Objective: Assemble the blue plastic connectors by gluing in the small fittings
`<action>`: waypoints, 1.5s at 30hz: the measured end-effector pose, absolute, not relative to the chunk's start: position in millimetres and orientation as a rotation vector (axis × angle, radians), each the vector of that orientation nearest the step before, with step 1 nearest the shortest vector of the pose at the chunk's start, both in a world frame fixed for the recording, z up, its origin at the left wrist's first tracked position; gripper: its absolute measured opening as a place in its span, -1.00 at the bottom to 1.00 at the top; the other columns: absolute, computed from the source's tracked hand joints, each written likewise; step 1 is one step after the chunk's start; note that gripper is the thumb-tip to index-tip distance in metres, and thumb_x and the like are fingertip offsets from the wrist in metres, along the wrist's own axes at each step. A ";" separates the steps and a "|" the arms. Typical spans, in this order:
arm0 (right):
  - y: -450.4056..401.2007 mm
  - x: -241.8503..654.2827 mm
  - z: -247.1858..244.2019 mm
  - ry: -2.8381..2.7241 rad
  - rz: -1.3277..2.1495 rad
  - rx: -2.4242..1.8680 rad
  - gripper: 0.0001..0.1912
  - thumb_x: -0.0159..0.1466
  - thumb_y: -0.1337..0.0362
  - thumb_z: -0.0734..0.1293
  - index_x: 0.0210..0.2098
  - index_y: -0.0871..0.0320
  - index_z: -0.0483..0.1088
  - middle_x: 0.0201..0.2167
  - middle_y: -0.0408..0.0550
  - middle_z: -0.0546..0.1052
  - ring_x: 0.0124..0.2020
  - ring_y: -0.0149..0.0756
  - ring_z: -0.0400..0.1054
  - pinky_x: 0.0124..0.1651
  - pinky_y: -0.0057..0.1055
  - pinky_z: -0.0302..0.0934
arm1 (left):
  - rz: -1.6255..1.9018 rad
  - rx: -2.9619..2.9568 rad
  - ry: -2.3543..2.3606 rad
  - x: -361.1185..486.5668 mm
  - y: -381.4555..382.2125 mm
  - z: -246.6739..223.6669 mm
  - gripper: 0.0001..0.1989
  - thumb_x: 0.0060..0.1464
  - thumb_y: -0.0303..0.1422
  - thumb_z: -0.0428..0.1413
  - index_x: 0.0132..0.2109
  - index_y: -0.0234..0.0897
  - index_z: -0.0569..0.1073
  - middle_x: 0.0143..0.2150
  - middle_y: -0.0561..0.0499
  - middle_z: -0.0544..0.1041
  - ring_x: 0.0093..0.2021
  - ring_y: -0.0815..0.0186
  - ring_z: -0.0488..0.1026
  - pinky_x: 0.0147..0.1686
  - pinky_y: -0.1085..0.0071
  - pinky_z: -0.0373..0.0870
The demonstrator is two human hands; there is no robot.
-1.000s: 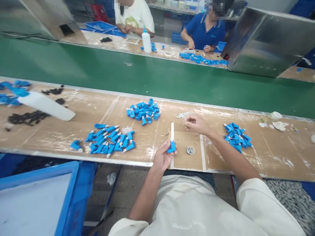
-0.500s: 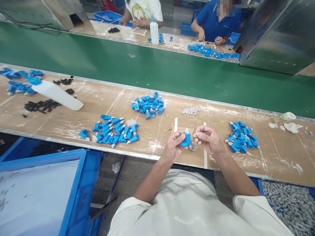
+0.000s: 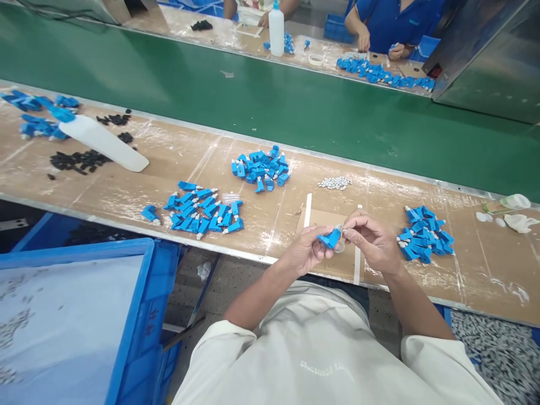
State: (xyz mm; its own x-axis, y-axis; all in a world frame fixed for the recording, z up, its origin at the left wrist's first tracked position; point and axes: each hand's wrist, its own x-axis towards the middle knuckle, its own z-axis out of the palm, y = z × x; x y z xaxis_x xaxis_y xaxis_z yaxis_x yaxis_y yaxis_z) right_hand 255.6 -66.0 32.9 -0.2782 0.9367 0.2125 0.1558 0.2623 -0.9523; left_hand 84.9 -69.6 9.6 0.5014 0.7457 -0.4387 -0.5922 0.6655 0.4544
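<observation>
Between the thumb and fingers of my left hand (image 3: 310, 250) is a small blue plastic part (image 3: 329, 238) with a pale tip, tilted toward the right. My right hand (image 3: 373, 242) is pinched close against that tip; a tiny pale piece seems to be at its fingertips, too small to name. Partly behind the hands sits a small round clear dish (image 3: 339, 247). A heap of small white-silver pieces (image 3: 335, 183) lies beyond my hands. Similar blue parts form a pile (image 3: 425, 235) to the right, another pile (image 3: 261, 167) beyond, and a spread group (image 3: 205, 209) to the left.
A white squeeze bottle (image 3: 105, 143) lies on the left near black pieces (image 3: 78, 161). Past the green belt (image 3: 253, 107), two people work at another bench with an upright bottle (image 3: 276, 31). Blue crates (image 3: 139, 304) stand at the lower left; a bin of grey pieces (image 3: 498, 354) is lower right.
The blue part has tipped so its pale end points right, and my right fingertips have come up against it. The whole view has shifted slightly.
</observation>
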 end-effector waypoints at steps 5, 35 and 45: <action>-62.5 260.3 35.2 -1.893 0.946 -1.001 -0.71 0.38 0.01 0.36 -0.31 0.08 0.53 -0.39 -0.04 0.49 -0.40 -0.27 0.38 -0.36 -0.30 0.29 | 0.751 0.244 0.648 83.8 -69.9 12.6 -0.74 0.05 -0.30 0.32 -0.42 -0.40 0.48 -0.61 0.04 0.48 -0.69 0.53 0.34 -0.70 0.68 0.26; -64.4 281.9 35.8 -1.691 0.948 -1.052 -0.79 0.29 0.11 0.48 -0.12 0.04 0.62 -0.47 -0.11 0.49 -0.59 -0.38 0.34 -0.65 -0.44 0.26 | 0.847 0.441 0.580 80.0 -75.8 -3.2 -0.52 -0.19 -0.08 0.46 -0.43 -0.38 0.46 -0.55 0.08 0.48 -0.64 0.52 0.37 -0.56 0.57 0.42; -83.2 250.6 -5.5 -1.141 1.636 -0.952 -0.56 0.03 -0.08 0.60 -0.33 0.15 0.60 -0.52 -0.19 0.38 -0.71 -0.59 0.01 -0.73 -0.53 -0.04 | 0.878 0.555 0.628 88.3 -85.0 -3.9 -0.48 -0.23 0.01 0.45 -0.43 -0.35 0.46 -0.55 0.10 0.46 -0.58 0.47 0.36 -0.54 0.48 0.42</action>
State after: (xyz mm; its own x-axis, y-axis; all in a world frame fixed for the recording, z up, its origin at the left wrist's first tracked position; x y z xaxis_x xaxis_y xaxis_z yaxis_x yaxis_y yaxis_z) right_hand 250.6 -83.2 -5.5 -0.3003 0.9491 -0.0951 -0.2388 -0.1714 -0.9558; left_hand 88.3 -85.0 -3.9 0.4852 0.8317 -0.2698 -0.5240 0.5236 0.6717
